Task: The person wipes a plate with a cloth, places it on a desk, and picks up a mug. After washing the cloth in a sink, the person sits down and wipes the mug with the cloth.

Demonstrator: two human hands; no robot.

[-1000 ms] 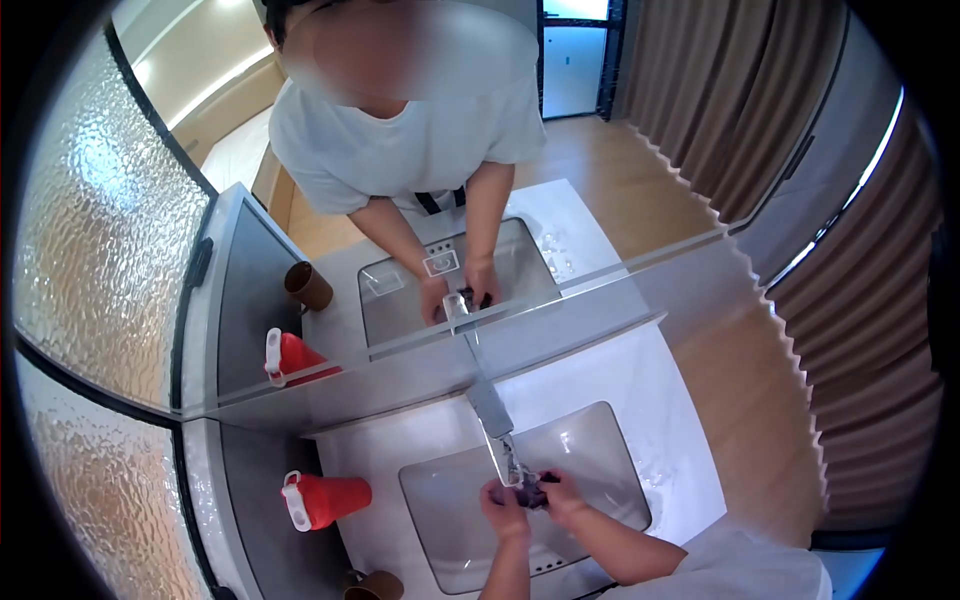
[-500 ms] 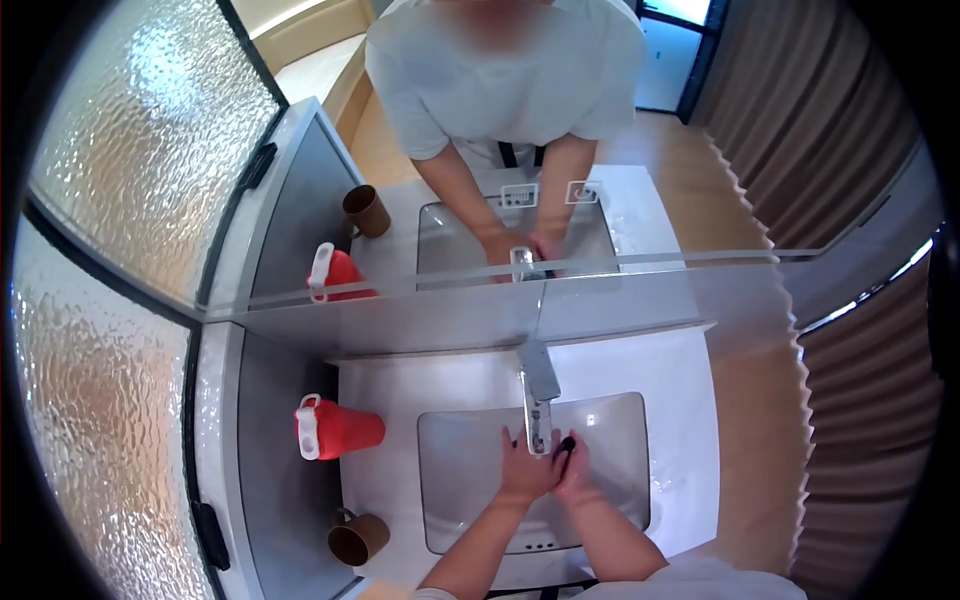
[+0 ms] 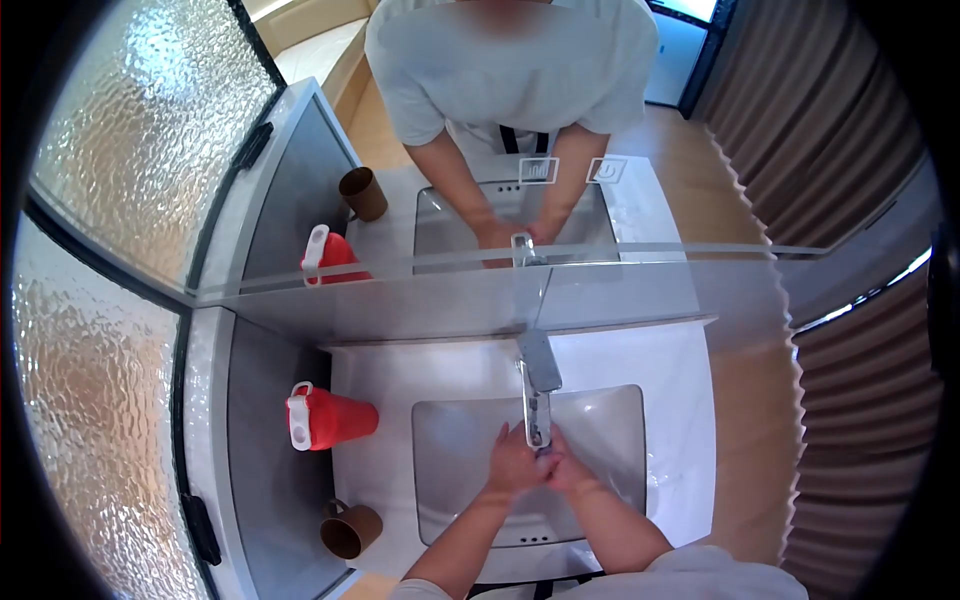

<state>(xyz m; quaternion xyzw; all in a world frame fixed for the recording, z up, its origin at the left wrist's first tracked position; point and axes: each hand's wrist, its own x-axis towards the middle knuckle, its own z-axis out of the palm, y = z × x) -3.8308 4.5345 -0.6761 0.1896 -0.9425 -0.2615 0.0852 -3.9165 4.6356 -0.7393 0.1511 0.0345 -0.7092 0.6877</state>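
My left hand (image 3: 513, 466) and my right hand (image 3: 568, 471) are pressed together over the basin of the white sink (image 3: 450, 500), just under the spout of the chrome faucet (image 3: 537, 415). Both hands look closed around each other. The spout covers part of the fingers. A small dark thing was visible between them earlier; whatever they hold now is hidden. A wet, pale shine shows where the fingers meet.
On the counter's left stand a red tumbler (image 3: 345, 418) with a white lid and handle, and a brown mug (image 3: 350, 532). A mirror (image 3: 470, 290) behind the faucet reflects these. A grey partition (image 3: 275, 440) borders the left side; a pleated curtain (image 3: 860, 450) hangs right.
The hands have drawn closer together under the spout, and the small black thing between them has gone out of sight. The camera view has shifted slightly.
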